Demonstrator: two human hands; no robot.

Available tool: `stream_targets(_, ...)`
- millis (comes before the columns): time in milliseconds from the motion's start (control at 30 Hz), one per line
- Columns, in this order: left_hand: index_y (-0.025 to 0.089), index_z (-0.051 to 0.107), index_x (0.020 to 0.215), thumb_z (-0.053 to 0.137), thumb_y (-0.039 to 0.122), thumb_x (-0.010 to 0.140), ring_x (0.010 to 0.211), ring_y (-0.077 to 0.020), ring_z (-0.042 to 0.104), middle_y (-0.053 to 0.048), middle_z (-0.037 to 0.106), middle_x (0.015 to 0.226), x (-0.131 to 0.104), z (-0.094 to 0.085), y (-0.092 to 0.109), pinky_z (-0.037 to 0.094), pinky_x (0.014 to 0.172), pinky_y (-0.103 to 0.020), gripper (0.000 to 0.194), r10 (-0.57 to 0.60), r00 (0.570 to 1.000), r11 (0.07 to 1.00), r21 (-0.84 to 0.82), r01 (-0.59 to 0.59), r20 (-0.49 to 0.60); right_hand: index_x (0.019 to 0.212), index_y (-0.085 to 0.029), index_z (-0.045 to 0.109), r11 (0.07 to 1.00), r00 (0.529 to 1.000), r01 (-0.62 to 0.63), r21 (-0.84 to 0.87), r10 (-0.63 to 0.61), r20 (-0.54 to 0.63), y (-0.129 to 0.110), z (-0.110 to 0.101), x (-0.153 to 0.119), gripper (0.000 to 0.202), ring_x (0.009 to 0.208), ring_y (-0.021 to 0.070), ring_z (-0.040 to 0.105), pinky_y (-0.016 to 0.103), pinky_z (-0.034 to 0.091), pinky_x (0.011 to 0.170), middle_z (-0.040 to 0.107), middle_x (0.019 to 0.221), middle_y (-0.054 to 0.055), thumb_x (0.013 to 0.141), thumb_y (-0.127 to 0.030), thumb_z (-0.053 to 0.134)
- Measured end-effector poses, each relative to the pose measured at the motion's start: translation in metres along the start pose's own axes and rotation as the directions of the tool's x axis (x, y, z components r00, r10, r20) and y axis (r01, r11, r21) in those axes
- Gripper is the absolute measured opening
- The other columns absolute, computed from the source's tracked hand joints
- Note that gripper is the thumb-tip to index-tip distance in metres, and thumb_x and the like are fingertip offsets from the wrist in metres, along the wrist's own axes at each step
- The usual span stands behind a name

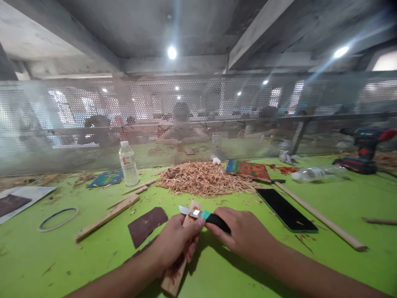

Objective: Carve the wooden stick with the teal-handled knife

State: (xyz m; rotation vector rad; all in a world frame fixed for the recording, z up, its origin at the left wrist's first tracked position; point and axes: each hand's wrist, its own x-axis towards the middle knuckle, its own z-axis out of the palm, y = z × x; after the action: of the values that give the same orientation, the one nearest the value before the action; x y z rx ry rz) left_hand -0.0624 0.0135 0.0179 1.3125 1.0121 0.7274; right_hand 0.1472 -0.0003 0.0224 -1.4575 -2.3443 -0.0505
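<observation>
My left hand [176, 240] is wrapped round a strip of wood [173, 279] that slants up and away from me. In my right hand [237, 227] is a utility knife [214, 217] with a black and teal handle. Its blade lies across the far end of the wood, pointing left, and my left thumb rests by the front of the knife. Left of my hands lies a brown sheet of sandpaper [147, 225]. A big heap of wood shavings [201, 178] stands just beyond the wood.
A notched wooden piece [108, 215] and a ring [58, 219] lie left. Behind stands a water bottle [128, 163]. On the right are a phone [285, 210], a hammer with a long wooden handle [322, 217], a lying bottle [321, 173] and a cordless drill [364, 149]. A perforated screen [198, 120] crosses the back.
</observation>
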Motion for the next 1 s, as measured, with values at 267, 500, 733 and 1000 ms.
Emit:
stream_targets(267, 0.022, 0.049, 0.072, 0.067, 0.07, 0.082, 0.035, -0.0083, 0.043, 0.007, 0.051, 0.044, 0.004, 0.007, -0.002, 0.035, 0.038, -0.019, 0.052, -0.021, 0.996, 1.0, 0.019, 0.023, -0.092, 0.098, -0.019, 0.062, 0.978, 0.99, -0.12, -0.173, 0.13, 0.048, -0.026, 0.007, -0.002, 0.031, 0.063, 0.026, 0.072, 0.031, 0.022, 0.05, 0.076, 0.086, 0.008, 0.107, -0.046, 0.048)
stream_targets(500, 0.021, 0.049, 0.069, 0.059, 0.058, 0.094, 0.035, -0.0071, 0.043, 0.006, 0.05, 0.045, 0.003, 0.015, 0.004, 0.036, 0.038, -0.018, 0.046, -0.047, 0.986, 0.999, -0.005, 0.046, -0.159, 0.103, -0.016, 0.064, 0.941, 0.952, -0.296, -0.166, 0.304, 0.025, 0.005, -0.002, 0.014, 0.036, 0.067, 0.0292, 0.073, 0.031, 0.031, 0.05, 0.077, 0.085, 0.015, 0.109, -0.042, 0.041)
stream_targets(733, 0.02, 0.051, 0.075, 0.061, 0.048, 0.096, 0.037, -0.0072, 0.047, 0.005, 0.054, 0.048, 0.001, 0.009, 0.003, 0.042, 0.04, -0.018, 0.036, -0.032, 0.992, 0.999, -0.036, 0.027, -0.121, 0.092, -0.019, 0.064, 0.958, 0.964, -0.265, 0.113, 0.26, 0.062, 0.026, -0.007, 0.013, 0.042, 0.07, 0.0242, 0.067, 0.031, 0.035, 0.058, 0.073, 0.079, 0.008, 0.106, -0.052, 0.042)
stream_targets(1000, 0.021, 0.051, 0.083, 0.07, 0.054, 0.089, 0.037, -0.0072, 0.053, 0.007, 0.059, 0.056, -0.002, 0.009, 0.008, 0.044, 0.038, -0.017, 0.039, -0.003, 0.999, 0.998, -0.067, 0.0, -0.04, 0.083, -0.021, 0.061, 0.932, 0.985, -0.174, 0.319, 0.16, 0.071, 0.026, -0.012, 0.009, 0.045, 0.068, 0.0212, 0.06, 0.031, 0.034, 0.061, 0.067, 0.074, 0.004, 0.103, -0.058, 0.044)
